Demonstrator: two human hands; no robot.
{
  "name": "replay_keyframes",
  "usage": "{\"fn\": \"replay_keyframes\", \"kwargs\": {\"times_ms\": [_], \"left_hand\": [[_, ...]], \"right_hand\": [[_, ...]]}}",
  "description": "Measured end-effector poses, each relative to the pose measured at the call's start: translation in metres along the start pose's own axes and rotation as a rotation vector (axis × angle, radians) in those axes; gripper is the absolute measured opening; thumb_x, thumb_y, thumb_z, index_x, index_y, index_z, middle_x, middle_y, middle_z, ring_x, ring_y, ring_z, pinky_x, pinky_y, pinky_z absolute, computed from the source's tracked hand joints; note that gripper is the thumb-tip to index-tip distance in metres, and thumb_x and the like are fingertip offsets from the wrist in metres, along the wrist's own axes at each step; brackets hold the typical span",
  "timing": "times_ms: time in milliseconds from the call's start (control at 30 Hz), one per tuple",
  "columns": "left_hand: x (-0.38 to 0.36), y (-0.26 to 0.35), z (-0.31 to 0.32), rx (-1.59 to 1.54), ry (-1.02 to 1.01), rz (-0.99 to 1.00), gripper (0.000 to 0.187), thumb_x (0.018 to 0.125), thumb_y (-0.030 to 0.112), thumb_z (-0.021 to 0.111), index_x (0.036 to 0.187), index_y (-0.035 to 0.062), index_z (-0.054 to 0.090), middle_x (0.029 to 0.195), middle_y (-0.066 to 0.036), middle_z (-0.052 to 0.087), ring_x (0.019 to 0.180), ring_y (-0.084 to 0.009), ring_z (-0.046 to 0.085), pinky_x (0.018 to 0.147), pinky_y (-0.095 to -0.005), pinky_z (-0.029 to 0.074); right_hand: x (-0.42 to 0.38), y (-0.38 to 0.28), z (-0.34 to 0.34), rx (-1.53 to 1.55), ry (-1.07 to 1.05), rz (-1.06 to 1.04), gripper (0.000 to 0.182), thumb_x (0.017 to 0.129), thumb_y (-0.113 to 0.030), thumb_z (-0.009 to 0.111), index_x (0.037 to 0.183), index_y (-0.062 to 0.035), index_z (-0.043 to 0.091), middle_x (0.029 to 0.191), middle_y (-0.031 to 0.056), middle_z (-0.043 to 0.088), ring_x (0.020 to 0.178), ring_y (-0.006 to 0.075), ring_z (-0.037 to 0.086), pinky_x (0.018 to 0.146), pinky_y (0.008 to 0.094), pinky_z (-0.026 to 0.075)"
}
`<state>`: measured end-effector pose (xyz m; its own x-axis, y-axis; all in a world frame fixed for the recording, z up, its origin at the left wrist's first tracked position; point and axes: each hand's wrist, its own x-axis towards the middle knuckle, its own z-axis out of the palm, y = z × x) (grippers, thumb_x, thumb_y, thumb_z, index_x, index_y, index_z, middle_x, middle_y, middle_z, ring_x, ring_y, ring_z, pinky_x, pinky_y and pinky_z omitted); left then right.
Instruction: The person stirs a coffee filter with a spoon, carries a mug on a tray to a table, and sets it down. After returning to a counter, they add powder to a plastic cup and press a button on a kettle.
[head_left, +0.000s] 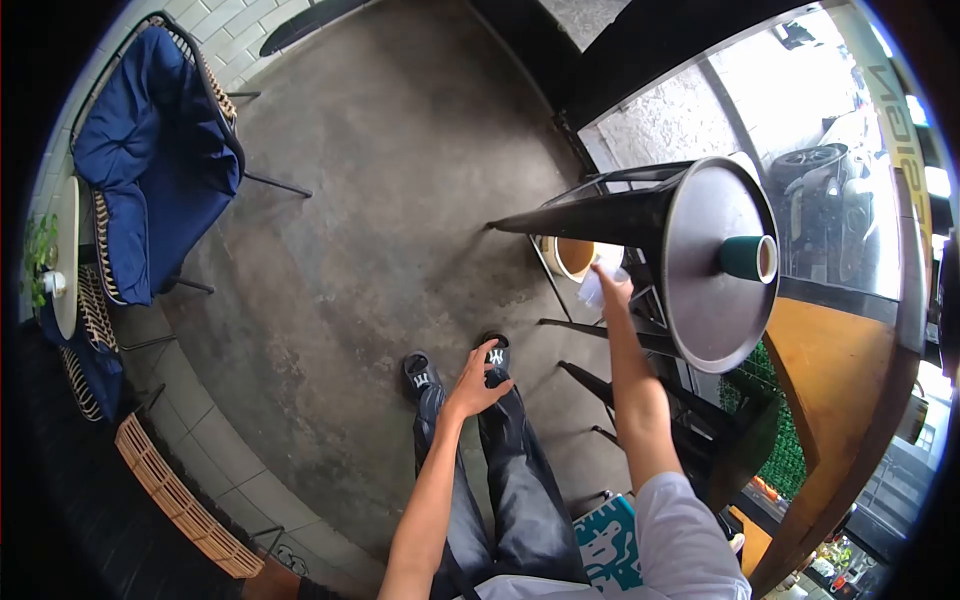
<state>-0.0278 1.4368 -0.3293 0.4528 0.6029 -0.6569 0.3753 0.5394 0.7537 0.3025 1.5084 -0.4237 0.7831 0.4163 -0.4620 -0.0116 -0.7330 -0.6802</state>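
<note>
1. A person stands on a concrete floor [380,200] beside a tall round metal table [715,265], seen from a camera worn on the head.
2. The right hand [610,285] reaches out past the near edge of the table, fingers closed in a pinch on a crumpled white tissue [592,290], held in the air beside the tabletop rather than on it.
3. The tissue appears light, soft and easily torn; a loose pinch on the bunched middle, as here, looks the surest hold.
4. Beyond the tissue, lower down by the table's legs, stands a round bin [572,255] with a brown inside.
5. The left hand [478,385] hangs free over the person's legs, fingers spread and holding nothing.
6. A green paper cup [748,258] stands near the middle of the table, well apart from both hands.
7. A chair with a blue cushion [155,160] sits across the floor.
</note>
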Motion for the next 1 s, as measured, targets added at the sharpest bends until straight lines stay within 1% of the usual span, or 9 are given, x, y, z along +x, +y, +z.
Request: {"fn": "replay_keyframes", "kwargs": {"times_ms": [133, 267, 367, 500, 600, 633, 733, 867, 1000], "left_hand": [[-0.004, -0.007, 0.006, -0.079, 0.027, -0.01, 0.077, 0.079, 0.022, 0.074, 0.143, 0.0132, 0.031, 0.139, -0.017, 0.036, 0.117, -0.0317, 0.053, 0.091, -0.0462, 0.049], [-0.008, -0.01, 0.01, -0.104, 0.036, -0.033, 0.075, 0.08, 0.02, 0.073, 0.142, 0.0131, 0.031, 0.137, -0.017, 0.04, 0.114, -0.0307, 0.056, 0.089, -0.0446, 0.05], [-0.008, -0.012, 0.011, -0.114, 0.042, -0.034, 0.074, 0.08, 0.019, 0.073, 0.142, 0.0127, 0.032, 0.136, -0.018, 0.042, 0.114, -0.0303, 0.056, 0.088, -0.0433, 0.05], [-0.007, -0.004, 0.01, -0.129, 0.07, -0.007, 0.071, 0.08, 0.018, 0.073, 0.14, 0.0117, 0.035, 0.136, -0.018, 0.042, 0.111, -0.0293, 0.058, 0.088, -0.042, 0.05], [-0.006, 0.0, 0.009, -0.132, 0.079, 0.016, 0.069, 0.081, 0.018, 0.072, 0.14, 0.0115, 0.037, 0.136, -0.017, 0.043, 0.11, -0.029, 0.059, 0.088, -0.0412, 0.05], [-0.006, 0.001, 0.009, -0.129, 0.078, 0.016, 0.069, 0.081, 0.018, 0.072, 0.14, 0.0115, 0.037, 0.136, -0.017, 0.043, 0.11, -0.029, 0.059, 0.088, -0.0412, 0.05], [-0.007, 0.002, 0.01, -0.135, 0.079, 0.029, 0.069, 0.081, 0.018, 0.072, 0.14, 0.0117, 0.036, 0.135, -0.017, 0.043, 0.11, -0.0288, 0.059, 0.087, -0.0409, 0.05], [-0.011, 0.002, 0.012, -0.135, 0.079, 0.022, 0.069, 0.081, 0.019, 0.072, 0.139, 0.0125, 0.037, 0.136, -0.017, 0.043, 0.11, -0.0281, 0.059, 0.087, -0.0405, 0.05], [-0.015, -0.001, 0.013, -0.137, 0.085, 0.01, 0.068, 0.081, 0.018, 0.072, 0.139, 0.0141, 0.037, 0.135, -0.016, 0.045, 0.109, -0.0278, 0.059, 0.087, -0.0403, 0.05]], "right_hand": [[0.033, -0.016, 0.0, -0.281, 0.012, 0.28, 0.103, 0.051, -0.042, 0.09, 0.13, 0.0058, 0.046, 0.128, 0.0182, 0.053, 0.112, 0.0276, 0.056, 0.091, 0.0401, 0.049], [0.069, -0.005, 0.002, -0.226, 0.106, 0.389, 0.107, 0.05, -0.035, 0.091, 0.134, 0.0061, 0.039, 0.126, 0.0201, 0.052, 0.115, 0.0331, 0.053, 0.092, 0.0463, 0.046], [0.08, -0.006, 0.0, -0.256, 0.086, 0.385, 0.108, 0.049, -0.039, 0.09, 0.134, 0.0037, 0.039, 0.128, 0.0194, 0.051, 0.118, 0.0309, 0.052, 0.094, 0.0432, 0.046], [0.019, -0.077, -0.011, -0.771, -0.008, 0.223, 0.105, 0.051, -0.051, 0.085, 0.134, -0.0009, 0.043, 0.132, 0.0165, 0.052, 0.118, 0.0285, 0.055, 0.096, 0.0361, 0.048], [-0.002, -0.102, -0.014, -0.96, -0.079, 0.085, 0.097, 0.053, -0.056, 0.081, 0.132, -0.0067, 0.049, 0.129, 0.0113, 0.056, 0.118, 0.0282, 0.056, 0.096, 0.0364, 0.047], [0.007, -0.098, -0.013, -1.029, -0.126, 0.151, 0.088, 0.063, -0.055, 0.072, 0.136, -0.0164, 0.045, 0.134, 0.0092, 0.053, 0.124, 0.0288, 0.051, 0.098, 0.0419, 0.044], [0.005, -0.091, -0.013, -1.132, -0.046, 0.102, 0.08, 0.072, -0.057, 0.065, 0.137, -0.0152, 0.044, 0.136, 0.0131, 0.05, 0.128, 0.0316, 0.046, 0.101, 0.045, 0.04], [0.007, -0.084, -0.015, -1.074, 0.013, 0.054, 0.081, 0.068, -0.054, 0.072, 0.132, -0.0106, 0.046, 0.127, 0.0137, 0.054, 0.12, 0.031, 0.049, 0.099, 0.0428, 0.041], [0.003, -0.072, -0.016, -0.733, 0.116, -0.016, 0.083, 0.064, -0.05, 0.078, 0.127, -0.0061, 0.047, 0.119, 0.0143, 0.058, 0.113, 0.0304, 0.053, 0.097, 0.0407, 0.041]]}}
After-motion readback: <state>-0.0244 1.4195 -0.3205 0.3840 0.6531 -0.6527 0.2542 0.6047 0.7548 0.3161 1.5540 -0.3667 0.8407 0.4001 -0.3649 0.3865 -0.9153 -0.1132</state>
